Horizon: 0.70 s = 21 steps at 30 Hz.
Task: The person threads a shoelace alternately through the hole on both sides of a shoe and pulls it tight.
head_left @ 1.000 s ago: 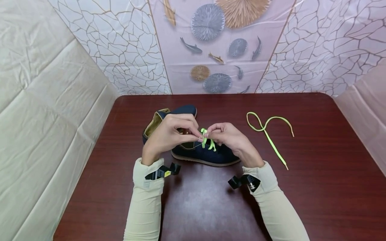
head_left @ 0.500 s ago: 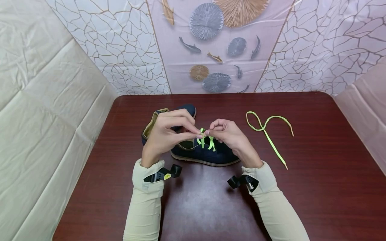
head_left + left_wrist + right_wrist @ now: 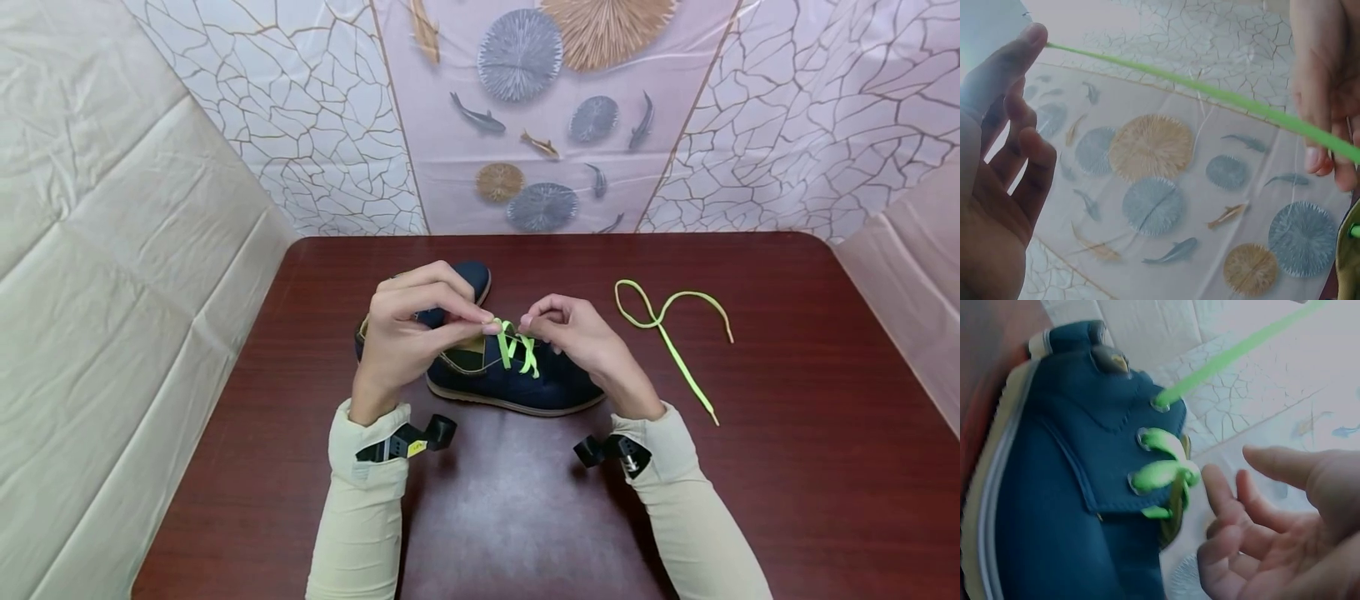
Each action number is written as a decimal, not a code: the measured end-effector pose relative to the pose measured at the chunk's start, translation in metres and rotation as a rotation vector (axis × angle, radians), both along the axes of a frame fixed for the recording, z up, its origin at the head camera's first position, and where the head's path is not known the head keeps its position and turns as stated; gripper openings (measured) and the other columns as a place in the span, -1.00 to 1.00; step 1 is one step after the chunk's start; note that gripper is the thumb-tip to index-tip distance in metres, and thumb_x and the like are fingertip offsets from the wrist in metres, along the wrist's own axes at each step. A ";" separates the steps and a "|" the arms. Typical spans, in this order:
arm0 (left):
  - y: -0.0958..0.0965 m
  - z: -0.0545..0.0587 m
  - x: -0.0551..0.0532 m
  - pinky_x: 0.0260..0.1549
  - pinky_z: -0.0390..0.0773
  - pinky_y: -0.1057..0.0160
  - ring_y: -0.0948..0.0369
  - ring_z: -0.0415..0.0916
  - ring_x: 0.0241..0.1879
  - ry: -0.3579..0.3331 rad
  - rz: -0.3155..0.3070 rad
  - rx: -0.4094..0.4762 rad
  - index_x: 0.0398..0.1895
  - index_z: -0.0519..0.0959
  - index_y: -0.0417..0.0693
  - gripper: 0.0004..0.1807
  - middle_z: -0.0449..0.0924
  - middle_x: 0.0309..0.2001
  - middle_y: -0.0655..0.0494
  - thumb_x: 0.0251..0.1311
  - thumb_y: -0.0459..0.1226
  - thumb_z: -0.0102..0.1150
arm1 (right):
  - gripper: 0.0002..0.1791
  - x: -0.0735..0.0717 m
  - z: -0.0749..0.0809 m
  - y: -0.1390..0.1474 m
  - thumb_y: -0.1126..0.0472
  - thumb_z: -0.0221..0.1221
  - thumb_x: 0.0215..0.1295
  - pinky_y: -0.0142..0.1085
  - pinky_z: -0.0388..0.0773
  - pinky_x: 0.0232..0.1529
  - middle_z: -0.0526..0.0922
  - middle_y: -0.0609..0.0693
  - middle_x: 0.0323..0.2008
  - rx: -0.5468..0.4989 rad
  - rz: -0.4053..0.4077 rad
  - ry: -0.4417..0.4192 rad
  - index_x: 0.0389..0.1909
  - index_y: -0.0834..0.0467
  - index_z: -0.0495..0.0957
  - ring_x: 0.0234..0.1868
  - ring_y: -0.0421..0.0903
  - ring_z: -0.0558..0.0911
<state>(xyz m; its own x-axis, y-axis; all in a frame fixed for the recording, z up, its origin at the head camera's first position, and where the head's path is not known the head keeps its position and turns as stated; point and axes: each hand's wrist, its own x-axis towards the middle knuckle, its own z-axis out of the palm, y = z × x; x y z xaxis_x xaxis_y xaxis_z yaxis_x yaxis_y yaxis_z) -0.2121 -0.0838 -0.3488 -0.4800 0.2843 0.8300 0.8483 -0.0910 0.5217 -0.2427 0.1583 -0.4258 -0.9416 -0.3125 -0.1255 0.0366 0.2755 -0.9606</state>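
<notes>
My left hand pinches the end of a neon green shoelace between thumb and fingertips. In the left wrist view the lace runs taut from those fingertips to the right. It rises from the top eyelet of a navy blue shoe, toe to the right, and lower rows of eyelets hold crossed green lace. Beside the laced part hovers my right hand, thumb and fingers apart and loosely bent, nothing between them. A second navy shoe lies behind, partly hidden by my left hand.
A second neon green shoelace lies looped on the dark red-brown table, right of the shoes. Patterned cloth hangs behind the table's far edge, and pale fabric covers the left side.
The hands were close together over the laces. My left fingertips have moved slightly left and up with the lace, and my right fingertips have moved slightly right, widening the gap.
</notes>
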 end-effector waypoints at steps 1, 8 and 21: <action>0.002 0.001 0.000 -0.48 0.44 0.23 0.25 0.48 -0.46 0.002 0.007 0.002 -0.42 0.80 -0.24 -0.64 0.64 -0.45 0.05 -0.29 -0.74 0.58 | -0.75 0.000 0.001 0.002 0.16 0.22 0.55 -0.26 0.47 -0.27 0.77 0.09 -0.16 0.023 0.009 0.006 -0.03 0.31 0.58 -0.16 -0.07 0.63; 0.006 0.002 0.002 -0.45 0.44 0.27 0.24 0.45 -0.46 0.008 0.042 -0.007 -0.38 0.80 -0.27 -0.69 0.66 -0.42 0.01 -0.20 -0.70 0.57 | -0.76 0.000 0.002 0.006 0.17 0.18 0.59 -0.15 0.49 0.01 0.71 0.17 -0.03 0.142 0.100 0.072 0.03 0.28 0.61 -0.06 0.08 0.62; -0.015 -0.007 -0.011 -0.30 0.58 0.25 0.32 0.59 -0.31 -0.316 -0.065 -0.551 -0.28 0.79 0.08 -0.88 0.71 -0.30 0.35 0.23 -0.36 0.52 | -0.77 0.002 0.001 0.004 0.18 0.14 0.61 -0.08 0.52 0.14 0.71 0.15 0.00 0.253 0.163 0.135 0.02 0.27 0.62 0.04 0.04 0.65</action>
<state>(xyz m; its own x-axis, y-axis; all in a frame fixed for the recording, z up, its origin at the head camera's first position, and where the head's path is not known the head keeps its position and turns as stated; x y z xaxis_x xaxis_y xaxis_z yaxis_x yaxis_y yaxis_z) -0.2230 -0.0987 -0.3561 -0.6452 0.6655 0.3752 0.6477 0.2161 0.7306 -0.2411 0.1628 -0.4247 -0.8950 -0.4356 -0.0961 -0.1505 0.4976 -0.8543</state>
